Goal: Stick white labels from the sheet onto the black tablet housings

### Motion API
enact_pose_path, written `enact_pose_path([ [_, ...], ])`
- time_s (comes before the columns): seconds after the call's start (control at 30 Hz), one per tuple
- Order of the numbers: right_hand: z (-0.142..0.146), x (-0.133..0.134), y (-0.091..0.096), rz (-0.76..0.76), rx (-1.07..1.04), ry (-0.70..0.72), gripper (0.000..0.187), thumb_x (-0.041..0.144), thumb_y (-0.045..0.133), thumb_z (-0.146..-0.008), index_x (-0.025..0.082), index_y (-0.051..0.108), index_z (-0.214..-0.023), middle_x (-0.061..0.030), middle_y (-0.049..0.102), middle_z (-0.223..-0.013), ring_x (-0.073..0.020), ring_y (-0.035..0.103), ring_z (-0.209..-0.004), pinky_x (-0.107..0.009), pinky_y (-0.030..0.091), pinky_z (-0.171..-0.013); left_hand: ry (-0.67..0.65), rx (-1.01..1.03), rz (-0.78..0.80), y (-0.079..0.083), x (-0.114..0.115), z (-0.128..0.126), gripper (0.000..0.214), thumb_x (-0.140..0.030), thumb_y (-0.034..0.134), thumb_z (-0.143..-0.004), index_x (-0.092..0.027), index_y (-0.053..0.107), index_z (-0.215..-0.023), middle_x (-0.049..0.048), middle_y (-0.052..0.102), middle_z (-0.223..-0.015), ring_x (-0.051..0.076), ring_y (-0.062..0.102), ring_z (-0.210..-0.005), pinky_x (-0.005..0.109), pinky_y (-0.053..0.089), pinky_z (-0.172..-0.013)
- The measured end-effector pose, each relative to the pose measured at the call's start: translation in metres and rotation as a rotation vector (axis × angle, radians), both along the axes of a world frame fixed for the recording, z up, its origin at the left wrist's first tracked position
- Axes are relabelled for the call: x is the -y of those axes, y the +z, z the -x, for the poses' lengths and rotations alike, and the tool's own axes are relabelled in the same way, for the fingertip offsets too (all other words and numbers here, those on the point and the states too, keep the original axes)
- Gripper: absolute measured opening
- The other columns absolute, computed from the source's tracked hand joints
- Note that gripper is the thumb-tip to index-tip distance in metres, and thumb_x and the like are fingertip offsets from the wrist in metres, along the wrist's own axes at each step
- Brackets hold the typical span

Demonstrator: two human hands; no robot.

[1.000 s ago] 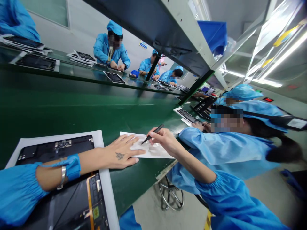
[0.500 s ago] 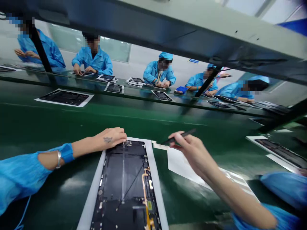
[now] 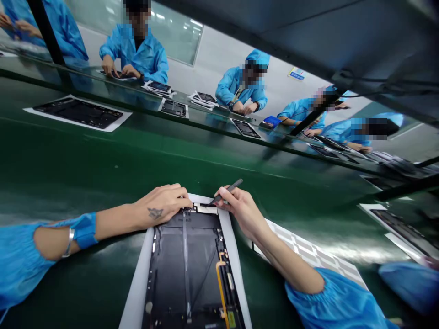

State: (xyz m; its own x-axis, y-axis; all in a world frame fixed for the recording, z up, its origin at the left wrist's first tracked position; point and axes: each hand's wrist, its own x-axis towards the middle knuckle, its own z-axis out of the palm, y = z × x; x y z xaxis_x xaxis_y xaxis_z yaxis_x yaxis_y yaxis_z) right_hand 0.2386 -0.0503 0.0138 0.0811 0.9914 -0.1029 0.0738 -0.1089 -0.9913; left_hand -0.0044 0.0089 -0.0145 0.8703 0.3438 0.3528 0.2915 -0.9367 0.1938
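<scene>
An opened tablet chassis [image 3: 192,269], black inside with an orange flex cable, lies on a white foam sheet [image 3: 137,292] in front of me on the green belt. My left hand [image 3: 161,208] rests with curled fingers on the chassis's far left corner. My right hand [image 3: 240,208] pinches dark tweezers [image 3: 224,191], whose tip touches a small white strip [image 3: 206,209] at the chassis's far edge. Blue sleeves cover both my arms.
A white sheet of sticker pieces [image 3: 308,251] lies under my right forearm. More tablet chassis on foam sheets [image 3: 78,113] sit on the green conveyor [image 3: 103,160]. Several co-workers in blue coats [image 3: 137,50] work at the far bench. A shelf beam [image 3: 308,41] hangs overhead.
My view swung left from the sticker sheet to the chassis. My left hand left the sheet for the chassis's far corner. My right hand carried the tweezers to the far edge.
</scene>
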Motion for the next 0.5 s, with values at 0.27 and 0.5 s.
enact_pose_path([
  [0.27, -0.003, -0.005, 0.003, 0.045, 0.048, 0.056, 0.044, 0.059, 0.076, -0.072, 0.019, 0.059, -0.066, 0.0, 0.057, -0.067, -0.0164, 0.057, -0.072, -0.033, 0.049, -0.077, 0.009, -0.04, 0.033, 0.01, 0.004, -0.003, 0.03, -0.007, 0.039, -0.096, -0.02, 0.065, -0.106, 0.0053, 0.065, -0.105, 0.018, 0.055, -0.089, 0.028, 0.046, -0.075],
  [0.5, -0.005, -0.007, 0.005, 0.056, 0.05, 0.078, 0.043, 0.058, 0.077, -0.072, 0.018, 0.061, -0.065, 0.0, 0.058, -0.069, -0.0151, 0.058, -0.071, -0.031, 0.049, -0.076, 0.015, -0.067, 0.047, 0.016, 0.005, -0.003, 0.031, -0.005, 0.04, -0.096, -0.018, 0.065, -0.106, 0.0053, 0.066, -0.107, 0.018, 0.056, -0.089, 0.029, 0.046, -0.076],
])
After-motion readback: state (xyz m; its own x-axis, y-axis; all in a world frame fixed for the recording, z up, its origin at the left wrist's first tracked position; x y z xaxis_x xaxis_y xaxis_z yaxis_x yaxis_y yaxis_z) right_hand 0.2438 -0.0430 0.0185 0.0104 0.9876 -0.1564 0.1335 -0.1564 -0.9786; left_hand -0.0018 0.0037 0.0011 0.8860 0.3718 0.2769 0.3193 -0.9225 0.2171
